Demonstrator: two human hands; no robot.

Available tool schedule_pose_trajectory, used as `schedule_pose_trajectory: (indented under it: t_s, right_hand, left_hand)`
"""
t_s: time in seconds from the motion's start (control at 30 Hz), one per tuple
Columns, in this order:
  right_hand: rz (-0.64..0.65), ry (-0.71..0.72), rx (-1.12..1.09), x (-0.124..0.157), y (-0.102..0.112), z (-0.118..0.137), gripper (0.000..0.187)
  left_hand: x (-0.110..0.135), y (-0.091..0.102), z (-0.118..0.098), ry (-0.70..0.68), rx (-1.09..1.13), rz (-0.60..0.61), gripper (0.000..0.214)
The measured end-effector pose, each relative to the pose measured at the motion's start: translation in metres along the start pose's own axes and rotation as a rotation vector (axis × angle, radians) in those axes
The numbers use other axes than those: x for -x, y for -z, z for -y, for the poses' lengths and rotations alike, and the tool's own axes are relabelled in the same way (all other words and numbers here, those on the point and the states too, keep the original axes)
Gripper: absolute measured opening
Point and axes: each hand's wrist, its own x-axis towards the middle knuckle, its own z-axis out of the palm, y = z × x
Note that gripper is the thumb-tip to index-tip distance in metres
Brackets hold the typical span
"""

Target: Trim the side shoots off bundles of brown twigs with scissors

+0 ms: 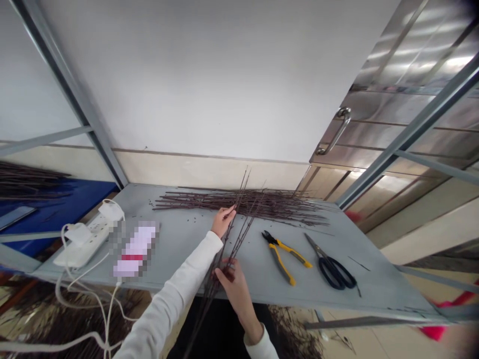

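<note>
My right hand [232,282] is closed around a thin bundle of dark twigs [239,227] that stands nearly upright over the near edge of the grey table [187,244]. My left hand [223,221], in a white sleeve, reaches up the bundle and pinches one of its twigs between the fingertips. Behind both hands a wide pile of the same dark twigs [273,203] lies flat across the back of the table.
Yellow-handled pliers [284,253] and black-handled scissors [331,264] lie right of my hands. A white power strip [88,234] with plugs and cables sits at the left, beside a blurred pink-and-white item [134,249]. More twigs lie on the floor and on a blue surface [56,204] at left.
</note>
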Motion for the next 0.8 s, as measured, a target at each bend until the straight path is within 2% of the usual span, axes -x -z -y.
schedule_pose_trajectory:
  t_s: [0.1,0.2,0.4,0.8]
  right_hand:
    - [-0.019,-0.006,0.021,0.000,-0.002,0.003,0.041]
    - [-0.043,0.008,0.028,0.000,-0.003,0.005,0.035]
    - [-0.114,0.043,-0.003,0.002,-0.004,0.006,0.033]
    - [-0.124,0.069,-0.028,0.004,-0.003,0.003,0.032]
  left_hand:
    - [0.000,-0.001,-0.001,0.055,0.079,0.023,0.041]
    - [0.000,-0.001,-0.005,0.094,0.178,0.027,0.042]
    - [-0.002,0.006,-0.013,0.125,0.366,-0.030,0.038]
    - [-0.007,0.021,-0.020,0.149,0.649,-0.154,0.033]
